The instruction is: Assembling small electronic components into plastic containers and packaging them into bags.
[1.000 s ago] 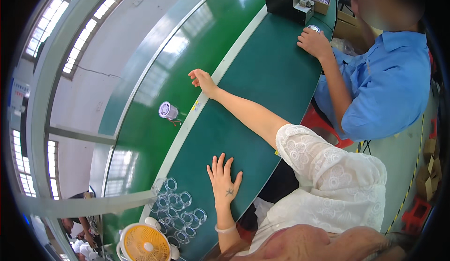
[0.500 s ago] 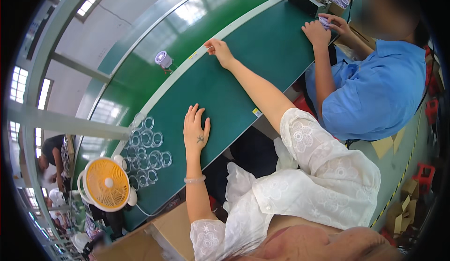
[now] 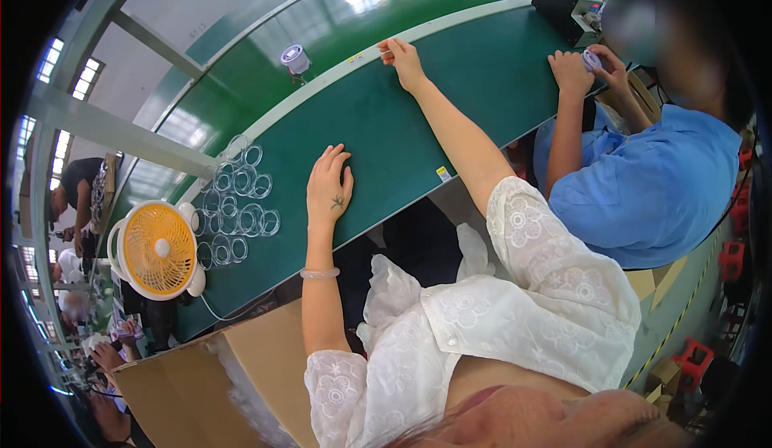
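Note:
My left hand (image 3: 328,189) lies on the green tabletop (image 3: 378,158), palm down, fingers stretched out and holding nothing. Over the white far rim of the table, my right hand (image 3: 404,62) reaches out with its fingers curled together; whatever may be between the fingertips is too small to make out. To the left of that hand, a white and lilac cylindrical device (image 3: 295,59) stands upright on the shiny green surface beyond the rim. Several clear ring-shaped plastic parts (image 3: 256,219) are grouped on the table to the left of my left hand, apart from it.
A yellow and white fan (image 3: 161,248) stands at the table's left end, with a cardboard box (image 3: 269,359) below. At the right, a co-worker in a blue shirt (image 3: 643,191) handles a lilac round part (image 3: 591,60) near a black machine (image 3: 563,7).
The view has shifted, so the table and fan appear higher, and more of the cardboard box shows. Both my hands keep nearly the same places over the table.

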Action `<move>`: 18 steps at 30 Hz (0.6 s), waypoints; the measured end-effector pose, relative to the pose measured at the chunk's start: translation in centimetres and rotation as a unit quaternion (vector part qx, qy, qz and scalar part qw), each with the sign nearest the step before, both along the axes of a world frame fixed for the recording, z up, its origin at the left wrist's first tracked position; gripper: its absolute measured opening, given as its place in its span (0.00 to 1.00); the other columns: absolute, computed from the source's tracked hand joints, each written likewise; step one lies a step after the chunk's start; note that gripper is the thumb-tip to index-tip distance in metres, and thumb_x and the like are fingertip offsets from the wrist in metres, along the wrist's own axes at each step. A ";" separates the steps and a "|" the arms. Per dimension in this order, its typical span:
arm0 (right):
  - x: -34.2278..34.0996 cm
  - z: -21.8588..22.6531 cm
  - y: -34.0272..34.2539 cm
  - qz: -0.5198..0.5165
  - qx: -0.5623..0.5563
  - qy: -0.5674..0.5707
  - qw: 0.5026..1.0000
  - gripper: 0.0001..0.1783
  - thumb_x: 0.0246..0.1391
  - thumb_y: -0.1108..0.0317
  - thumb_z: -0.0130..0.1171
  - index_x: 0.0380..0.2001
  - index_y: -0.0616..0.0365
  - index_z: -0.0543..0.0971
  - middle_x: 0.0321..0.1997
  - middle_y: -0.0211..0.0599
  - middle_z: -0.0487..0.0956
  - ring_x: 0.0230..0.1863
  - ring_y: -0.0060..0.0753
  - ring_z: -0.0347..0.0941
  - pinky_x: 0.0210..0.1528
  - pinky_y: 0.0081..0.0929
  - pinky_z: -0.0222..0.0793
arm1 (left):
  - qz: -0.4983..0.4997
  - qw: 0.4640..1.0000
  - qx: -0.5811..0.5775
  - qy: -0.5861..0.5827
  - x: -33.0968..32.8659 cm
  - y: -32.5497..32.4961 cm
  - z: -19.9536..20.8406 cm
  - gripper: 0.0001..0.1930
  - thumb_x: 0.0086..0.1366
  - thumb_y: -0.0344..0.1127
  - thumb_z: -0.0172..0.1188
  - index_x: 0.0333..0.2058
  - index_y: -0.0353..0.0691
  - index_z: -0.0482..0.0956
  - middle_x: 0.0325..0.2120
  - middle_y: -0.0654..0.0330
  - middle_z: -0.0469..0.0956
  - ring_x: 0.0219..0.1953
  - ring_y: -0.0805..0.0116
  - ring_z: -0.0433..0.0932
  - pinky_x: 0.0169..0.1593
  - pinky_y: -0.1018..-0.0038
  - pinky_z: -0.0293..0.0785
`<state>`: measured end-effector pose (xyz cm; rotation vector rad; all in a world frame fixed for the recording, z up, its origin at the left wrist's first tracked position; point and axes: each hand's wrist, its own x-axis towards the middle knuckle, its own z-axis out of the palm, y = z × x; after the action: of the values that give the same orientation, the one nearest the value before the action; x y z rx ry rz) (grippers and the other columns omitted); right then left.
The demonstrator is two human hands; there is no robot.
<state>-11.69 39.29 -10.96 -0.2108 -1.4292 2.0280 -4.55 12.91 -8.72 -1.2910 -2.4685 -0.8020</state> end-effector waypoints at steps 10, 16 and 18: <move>0.3 0.0 -0.1 0.008 0.012 -0.012 1.000 0.11 0.50 0.68 0.42 0.27 0.61 0.72 0.25 0.28 0.69 0.24 0.17 0.62 0.28 0.14 0.61 | -0.006 1.000 0.012 0.018 -0.2 0.3 0.0 0.09 0.47 0.26 0.48 0.31 0.37 0.70 0.38 0.57 0.70 0.45 0.59 0.65 0.46 0.69 0.62; 0.3 0.1 -0.1 0.007 0.018 0.004 1.000 0.09 0.48 0.69 0.44 0.26 0.63 0.72 0.24 0.29 0.70 0.22 0.17 0.63 0.26 0.14 0.61 | -0.035 0.997 0.027 0.061 0.3 0.3 1.3 0.09 0.45 0.26 0.50 0.30 0.37 0.71 0.35 0.58 0.71 0.42 0.61 0.67 0.45 0.71 0.62; 0.2 -0.2 0.3 -0.004 -0.004 -0.011 1.000 0.09 0.48 0.70 0.44 0.25 0.63 0.72 0.24 0.29 0.70 0.23 0.17 0.63 0.26 0.14 0.61 | -0.061 0.968 0.216 -0.110 2.2 1.6 3.7 0.09 0.45 0.26 0.52 0.29 0.36 0.71 0.37 0.56 0.70 0.42 0.62 0.67 0.45 0.71 0.62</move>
<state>-11.48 39.58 -11.18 -0.2429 -1.4325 2.0308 -2.36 14.46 -4.98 -1.2491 -2.1995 -1.4899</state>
